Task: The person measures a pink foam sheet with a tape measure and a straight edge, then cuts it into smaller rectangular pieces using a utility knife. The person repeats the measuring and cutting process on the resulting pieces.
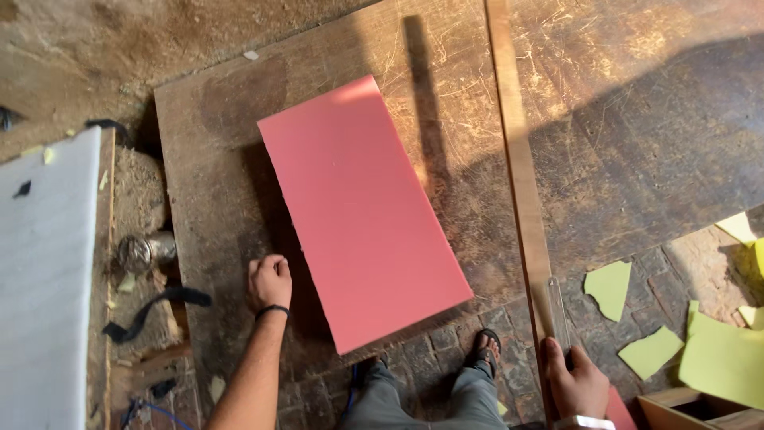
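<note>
A pink rectangular sheet (362, 211) lies flat and at an angle on a scratched wooden board (637, 143). My left hand (269, 283) rests on the board just left of the sheet's near corner, fingers curled and nothing in it. My right hand (574, 384) grips the near end of a long thin wooden strip (517, 159) that runs away across the board, together with a clear ruler (558, 309) lying along it. A black band circles my left wrist.
A white sheet (44, 279) lies at the left. A small metal tin (139, 253) and black straps (147, 310) sit beside the board. Yellow-green scraps (720, 350) litter the brick floor at the right, next to a wooden box (692, 410). My feet are below the board's edge.
</note>
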